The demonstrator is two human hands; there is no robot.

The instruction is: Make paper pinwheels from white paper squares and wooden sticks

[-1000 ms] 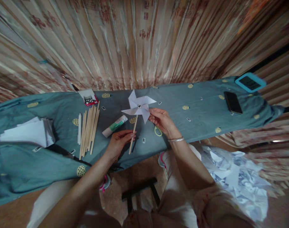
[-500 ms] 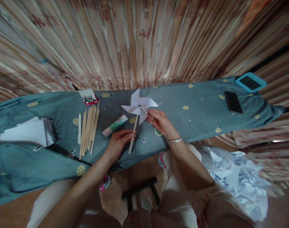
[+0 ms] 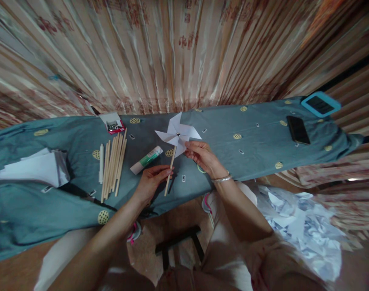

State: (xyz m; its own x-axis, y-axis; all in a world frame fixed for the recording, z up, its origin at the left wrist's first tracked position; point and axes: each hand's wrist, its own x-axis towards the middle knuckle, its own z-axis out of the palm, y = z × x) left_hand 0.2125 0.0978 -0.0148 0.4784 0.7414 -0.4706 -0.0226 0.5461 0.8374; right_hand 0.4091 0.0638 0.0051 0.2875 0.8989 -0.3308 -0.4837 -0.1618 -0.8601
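Observation:
A white paper pinwheel (image 3: 177,134) on a thin wooden stick (image 3: 170,170) stands upright over the teal cloth-covered table (image 3: 233,161). My left hand (image 3: 151,181) is closed round the lower part of the stick. My right hand (image 3: 201,155) pinches the lower right blade of the pinwheel with its fingertips. A metal pin shows at the pinwheel's centre.
On the table lie a row of wooden sticks (image 3: 113,165), a glue stick (image 3: 146,160), a small open box of pins (image 3: 113,122), a stack of white paper (image 3: 36,167), a black phone (image 3: 298,129) and a blue-framed device (image 3: 320,104). Crumpled paper scraps (image 3: 302,230) lie on the floor at right.
The pinwheel's blades have turned and my right hand has shifted slightly left along them. My left hand and the stick have stayed put.

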